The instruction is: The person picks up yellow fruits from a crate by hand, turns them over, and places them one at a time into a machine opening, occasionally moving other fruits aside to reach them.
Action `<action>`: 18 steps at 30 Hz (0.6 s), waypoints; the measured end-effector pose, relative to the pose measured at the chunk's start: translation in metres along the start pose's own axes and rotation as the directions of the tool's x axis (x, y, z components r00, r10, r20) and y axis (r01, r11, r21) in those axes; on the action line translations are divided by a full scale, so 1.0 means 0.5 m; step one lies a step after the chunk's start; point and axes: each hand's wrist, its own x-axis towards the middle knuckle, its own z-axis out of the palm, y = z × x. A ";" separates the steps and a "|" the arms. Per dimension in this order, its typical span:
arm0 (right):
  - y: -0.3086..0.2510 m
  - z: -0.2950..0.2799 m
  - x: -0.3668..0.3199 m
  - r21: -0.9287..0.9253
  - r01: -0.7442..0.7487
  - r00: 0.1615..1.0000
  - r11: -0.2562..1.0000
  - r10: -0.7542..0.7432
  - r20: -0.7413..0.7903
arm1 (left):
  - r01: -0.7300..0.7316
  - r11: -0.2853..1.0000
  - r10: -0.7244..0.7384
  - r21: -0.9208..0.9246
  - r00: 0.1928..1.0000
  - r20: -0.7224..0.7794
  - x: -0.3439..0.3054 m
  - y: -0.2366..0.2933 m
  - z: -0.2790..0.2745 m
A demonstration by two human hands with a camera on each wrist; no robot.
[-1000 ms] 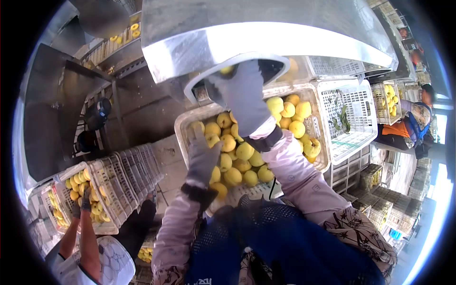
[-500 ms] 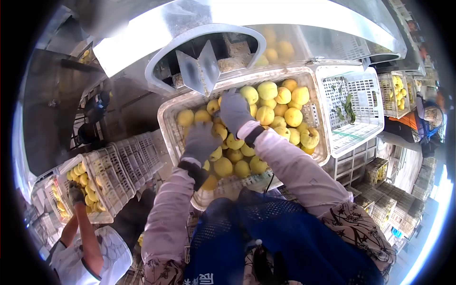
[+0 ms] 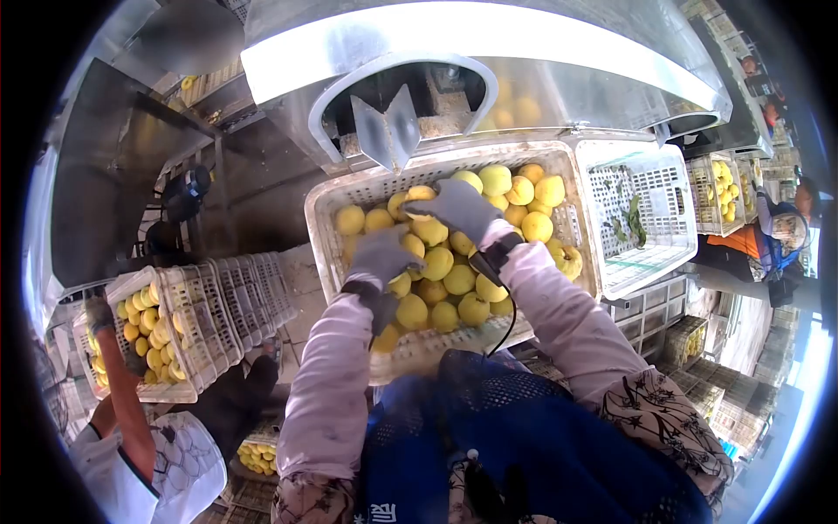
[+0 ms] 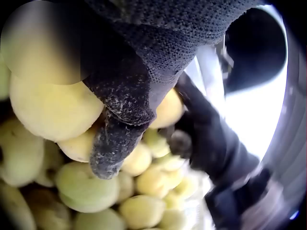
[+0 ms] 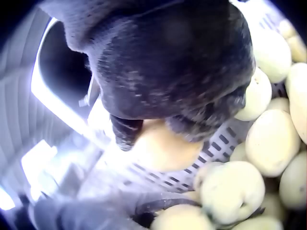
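Note:
My right hand (image 3: 463, 208), in a grey glove with a dark coated palm, pinches a yellow peach (image 5: 165, 148) at the far side of the crate, with thumb and fingertips curled round it. To its left, my gloved left hand (image 3: 380, 255) lies low over the pile. In the left wrist view its thumb (image 4: 110, 151) bends down beside a yellow peach (image 4: 53, 108), which sits against the palm; the other fingers are largely hidden. Several yellow and greenish peaches (image 3: 445, 279) fill the white slotted crate (image 3: 327, 288) under both hands.
Beyond the crate is a metal machine with an oval-rimmed opening (image 3: 489, 79) and a bent metal plate (image 3: 388, 131). Right of it stands another crate (image 3: 642, 253) holding leaves. A person (image 3: 144, 463) reaches into a fruit crate at left; another person (image 3: 777, 227) is far right.
My right hand came down from the machine's opening to the peaches, and now has a peach in its fingers. My left hand stays over the pile, slightly shifted. The head view has swung about.

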 end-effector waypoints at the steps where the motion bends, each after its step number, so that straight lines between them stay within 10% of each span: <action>1: -0.005 -0.028 -0.032 0.284 -0.135 0.985 0.949 0.097 0.144 | 0.025 0.978 -0.035 -0.205 0.999 -0.042 -0.026 0.006 -0.013; 2: 0.038 -0.025 -0.036 0.417 -0.134 0.970 0.899 0.032 0.241 | 0.020 0.979 -0.028 -0.204 0.999 -0.039 -0.056 0.006 -0.027; 4: -0.020 -0.063 -0.163 0.807 -0.105 0.950 0.581 -0.180 0.254 | -0.135 0.178 0.166 -0.975 0.980 -0.106 -0.126 -0.015 -0.046; 5: -0.019 -0.065 -0.189 0.923 -0.136 0.926 0.359 -0.285 0.247 | -0.112 0.054 0.095 -0.992 0.990 -0.107 -0.099 -0.108 0.035; 7: 0.007 -0.056 -0.207 0.928 -0.125 0.872 0.352 -0.408 0.272 | 0.045 -0.280 0.102 -0.959 0.995 0.017 -0.184 -0.027 -0.046; 12: -0.059 -0.056 -0.260 0.649 0.382 0.880 0.658 -0.473 -0.038 | 0.013 -0.282 0.177 -0.959 0.984 -0.039 -0.240 0.046 -0.097; 15: -0.086 -0.067 -0.288 0.735 0.211 0.964 0.644 -0.260 -0.049 | -0.020 -0.263 0.190 -0.965 0.979 -0.072 -0.249 0.057 -0.109; 18: -0.113 -0.078 -0.298 0.677 0.301 0.928 0.672 -0.371 -0.044 | -0.065 -0.349 0.199 -0.935 0.970 -0.142 -0.253 0.061 -0.116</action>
